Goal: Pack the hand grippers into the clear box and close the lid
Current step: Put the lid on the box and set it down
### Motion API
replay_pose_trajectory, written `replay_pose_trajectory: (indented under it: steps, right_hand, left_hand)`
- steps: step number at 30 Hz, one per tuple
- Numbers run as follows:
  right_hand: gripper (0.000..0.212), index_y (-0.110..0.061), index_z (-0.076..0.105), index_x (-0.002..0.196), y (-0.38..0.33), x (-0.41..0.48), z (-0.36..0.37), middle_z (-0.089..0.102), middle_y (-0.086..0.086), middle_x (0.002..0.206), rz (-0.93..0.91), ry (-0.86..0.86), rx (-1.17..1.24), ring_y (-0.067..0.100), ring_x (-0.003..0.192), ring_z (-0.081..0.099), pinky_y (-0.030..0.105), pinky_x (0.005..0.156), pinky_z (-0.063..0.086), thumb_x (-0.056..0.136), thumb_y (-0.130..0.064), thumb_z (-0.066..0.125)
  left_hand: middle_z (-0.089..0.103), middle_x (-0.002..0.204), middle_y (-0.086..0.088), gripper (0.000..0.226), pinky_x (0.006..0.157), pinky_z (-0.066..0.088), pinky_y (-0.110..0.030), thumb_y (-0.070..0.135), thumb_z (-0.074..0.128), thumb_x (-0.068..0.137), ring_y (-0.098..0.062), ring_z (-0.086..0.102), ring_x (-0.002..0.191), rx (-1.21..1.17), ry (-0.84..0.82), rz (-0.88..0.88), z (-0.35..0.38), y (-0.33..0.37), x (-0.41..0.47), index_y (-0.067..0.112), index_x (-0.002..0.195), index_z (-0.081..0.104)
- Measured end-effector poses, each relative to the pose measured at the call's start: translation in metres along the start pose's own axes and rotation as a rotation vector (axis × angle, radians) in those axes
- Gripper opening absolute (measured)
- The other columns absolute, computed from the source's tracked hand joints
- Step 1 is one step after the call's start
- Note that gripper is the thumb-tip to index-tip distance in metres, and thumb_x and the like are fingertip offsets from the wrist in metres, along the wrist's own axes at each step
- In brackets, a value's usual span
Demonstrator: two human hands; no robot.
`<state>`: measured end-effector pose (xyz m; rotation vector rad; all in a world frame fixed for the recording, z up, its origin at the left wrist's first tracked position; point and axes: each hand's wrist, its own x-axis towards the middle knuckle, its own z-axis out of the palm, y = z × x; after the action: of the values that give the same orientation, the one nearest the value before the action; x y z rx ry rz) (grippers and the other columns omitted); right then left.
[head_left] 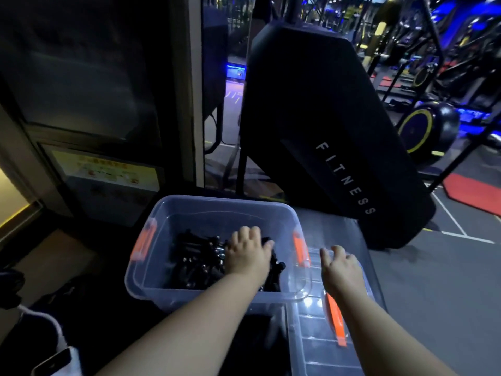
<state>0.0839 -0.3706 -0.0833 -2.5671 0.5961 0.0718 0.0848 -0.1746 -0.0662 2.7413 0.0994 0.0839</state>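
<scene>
Up at the far end of the dark surface [127,299] sits the clear box [217,206], lid off, and down in its bottom is the whole dark tangle of hand grippers [193,257], heaped toward the right-hand wall. Left hand [250,252] is right in there, palm down on top of the heap, and its grip is closed, fingers curled over the far side of a black handle. That reads to me as either setting a gripper down or pushing the pile flat so nothing stands above the rim. It matters, because a handle poking up would stop the lid seating. Orange latches [300,249] sit at the two short ends of the box, and the opening is free. Over toward the right edge of the surface the lid [317,340] lies flat, just beside the box, with an orange clip [335,320] showing on it. Right hand [342,271] hovers over the lid's corner nearest the box, grip apart, fingers loose and pointing down, holding nothing. Whether the tips touch the plastic, I can't tell. My read is that packing is about finished and that hand is lined up to fetch the lid. Behind it all leans a black machine [325,126] marked FITNESS, well apart.
</scene>
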Motion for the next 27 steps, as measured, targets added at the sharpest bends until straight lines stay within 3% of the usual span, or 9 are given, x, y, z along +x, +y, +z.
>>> replay_pose_trajectory:
  steps: [2,4,7,9,12,14,19,22,27]
  right_hand:
    - [0.049,-0.021,0.041,0.138,0.017,-0.002,-0.009,0.042,0.020,0.134,0.029,0.008,-0.011,0.038,0.121,0.042,0.044,0.098,0.035,0.097,-0.048,0.034]
    - [0.049,-0.022,0.040,0.138,0.040,-0.003,-0.016,0.043,0.018,0.135,0.044,0.002,-0.035,0.038,0.122,0.041,0.045,0.099,0.035,0.097,-0.049,0.033]
    - [0.050,-0.022,0.039,0.139,0.078,-0.006,-0.023,0.043,0.017,0.132,0.077,-0.007,-0.061,0.038,0.121,0.042,0.046,0.097,0.037,0.098,-0.050,0.033]
    - [0.050,-0.022,0.041,0.137,0.100,-0.008,-0.028,0.046,0.017,0.128,0.139,0.001,-0.045,0.038,0.121,0.043,0.044,0.098,0.036,0.097,-0.051,0.033]
    - [0.049,-0.026,0.038,0.138,0.135,-0.005,-0.023,0.044,0.013,0.134,0.141,-0.049,-0.140,0.036,0.121,0.042,0.046,0.097,0.038,0.097,-0.049,0.028]
    - [0.051,-0.028,0.036,0.142,0.156,-0.003,-0.017,0.040,0.009,0.139,0.143,-0.089,-0.188,0.035,0.122,0.041,0.048,0.095,0.038,0.096,-0.046,0.026]
    - [0.052,-0.022,0.039,0.139,0.193,-0.012,0.000,0.047,0.018,0.130,0.229,-0.094,-0.101,0.037,0.121,0.045,0.044,0.100,0.036,0.097,-0.053,0.030]
    - [0.065,-0.028,0.036,0.140,0.214,-0.015,0.015,0.044,0.012,0.138,0.273,-0.170,-0.127,0.035,0.123,0.043,0.047,0.101,0.037,0.091,-0.065,0.017]
    - [0.052,-0.029,0.034,0.143,0.234,-0.012,0.033,0.032,0.010,0.148,0.322,-0.178,-0.079,0.033,0.133,0.034,0.050,0.106,0.032,0.097,-0.053,0.032]
  left_hand:
    - [0.060,0.095,-0.002,0.041,0.072,0.050,-0.028,0.049,0.038,0.085,-0.024,0.062,0.087,-0.064,-0.018,0.104,0.010,0.034,-0.012,0.019,0.092,0.064]
    - [0.060,0.076,0.001,0.040,0.059,0.049,-0.021,0.050,0.036,0.075,-0.019,0.063,0.067,-0.112,-0.093,0.187,0.030,0.060,-0.025,0.021,0.074,0.063]
    - [0.061,0.108,-0.010,0.065,0.088,0.050,-0.030,0.054,0.021,0.077,-0.029,0.060,0.100,-0.265,-0.218,0.305,0.054,0.092,-0.049,0.012,0.105,0.063]
    - [0.044,0.134,-0.007,0.084,0.106,0.033,-0.033,0.061,0.006,0.074,-0.027,0.040,0.125,-0.231,-0.335,0.310,0.069,0.107,-0.064,0.013,0.131,0.046]
    - [0.035,0.142,-0.004,0.053,0.106,0.026,-0.033,0.049,0.030,0.098,-0.023,0.032,0.132,-0.164,-0.407,0.253,0.097,0.118,-0.076,0.016,0.138,0.035]
    - [0.034,0.142,-0.005,0.046,0.106,0.027,-0.035,0.043,0.037,0.099,-0.023,0.030,0.133,-0.137,-0.419,0.220,0.115,0.119,-0.080,0.014,0.136,0.036]
    - [0.029,0.147,-0.006,0.053,0.108,0.027,-0.036,0.047,0.040,0.097,-0.024,0.026,0.136,-0.069,-0.478,0.007,0.158,0.101,-0.086,0.012,0.137,0.034]
    - [0.010,0.158,-0.006,0.065,0.113,0.024,-0.041,0.047,0.041,0.097,-0.025,0.012,0.144,-0.068,-0.553,-0.111,0.176,0.089,-0.090,0.013,0.148,0.020]
    - [-0.015,0.160,-0.008,0.077,0.117,0.017,-0.041,0.046,0.042,0.098,-0.027,-0.002,0.148,-0.057,-0.611,-0.233,0.197,0.081,-0.091,0.013,0.153,0.000]
